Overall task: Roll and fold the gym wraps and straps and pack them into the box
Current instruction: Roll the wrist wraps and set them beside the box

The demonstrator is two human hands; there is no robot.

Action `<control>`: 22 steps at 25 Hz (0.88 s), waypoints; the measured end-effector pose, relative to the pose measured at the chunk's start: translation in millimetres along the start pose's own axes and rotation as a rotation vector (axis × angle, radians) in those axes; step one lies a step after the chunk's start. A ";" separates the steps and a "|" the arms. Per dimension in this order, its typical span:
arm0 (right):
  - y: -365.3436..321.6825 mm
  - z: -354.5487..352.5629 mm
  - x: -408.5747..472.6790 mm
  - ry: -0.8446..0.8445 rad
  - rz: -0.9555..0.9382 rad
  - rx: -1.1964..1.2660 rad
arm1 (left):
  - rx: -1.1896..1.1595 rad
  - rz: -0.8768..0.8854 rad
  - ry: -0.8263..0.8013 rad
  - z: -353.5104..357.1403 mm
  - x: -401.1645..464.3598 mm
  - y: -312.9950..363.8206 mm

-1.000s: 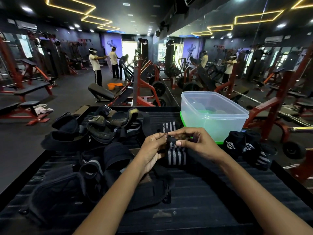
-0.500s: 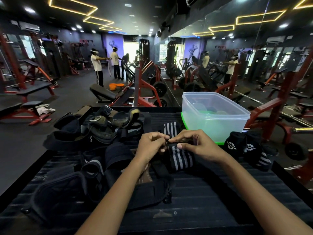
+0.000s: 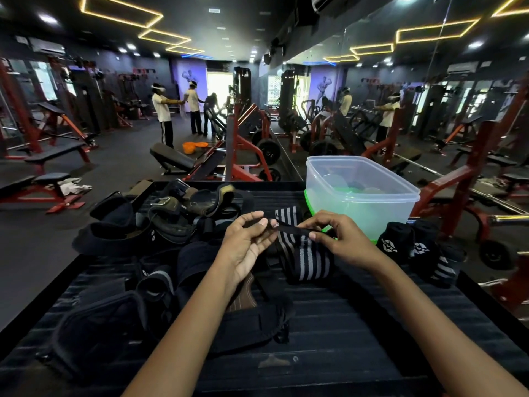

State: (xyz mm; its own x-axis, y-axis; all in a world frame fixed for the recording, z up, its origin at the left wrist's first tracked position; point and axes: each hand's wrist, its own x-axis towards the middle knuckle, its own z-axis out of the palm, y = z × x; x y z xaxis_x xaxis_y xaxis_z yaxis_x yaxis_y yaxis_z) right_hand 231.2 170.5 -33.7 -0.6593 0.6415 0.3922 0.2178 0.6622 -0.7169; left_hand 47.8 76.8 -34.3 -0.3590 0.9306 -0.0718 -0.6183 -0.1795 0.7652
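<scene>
A black wrist wrap with grey stripes (image 3: 307, 257) lies on the black table, and its thin black end strap is stretched between my two hands. My left hand (image 3: 246, 245) pinches the strap's left end between thumb and fingers. My right hand (image 3: 339, 239) pinches the strap just above the wrap's striped body. Behind my right hand stands the clear plastic box (image 3: 363, 196) with a green base, open at the top. Three rolled black wraps (image 3: 418, 250) sit to the right of the box.
A heap of unrolled straps, grips and pads (image 3: 160, 222) covers the table's left half, with a flat black pad (image 3: 94, 333) at the near left. The table's raised edge (image 3: 223, 184) runs along the back. Gym machines and people stand far behind.
My hands have moved apart, drawing the thin end strap out straight between them. The wrap's striped body has dropped lower and turned a little to the right.
</scene>
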 end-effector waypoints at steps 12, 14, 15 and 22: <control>0.6 1.0 -0.9 0.013 -0.013 0.017 | 0.330 0.101 -0.027 1.9 -4.9 -5.8; -1.2 2.8 -2.6 -0.024 0.001 0.089 | 0.338 0.157 -0.017 -0.3 -3.4 -7.6; -3.0 4.2 -3.7 -0.049 -0.005 0.129 | 0.329 0.172 -0.018 -1.1 -2.9 -7.7; -7.4 16.5 -4.0 -0.131 -0.197 0.122 | 0.385 0.028 -0.121 -0.5 -4.8 -21.7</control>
State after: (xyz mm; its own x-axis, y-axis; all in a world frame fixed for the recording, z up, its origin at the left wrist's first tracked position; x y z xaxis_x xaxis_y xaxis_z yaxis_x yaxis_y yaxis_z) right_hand 220.3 156.7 -39.4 -0.7695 0.4443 0.4587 -0.0067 0.7127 -0.7014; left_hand 62.6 76.0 -50.9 -0.2724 0.9621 0.0107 -0.2941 -0.0938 0.9511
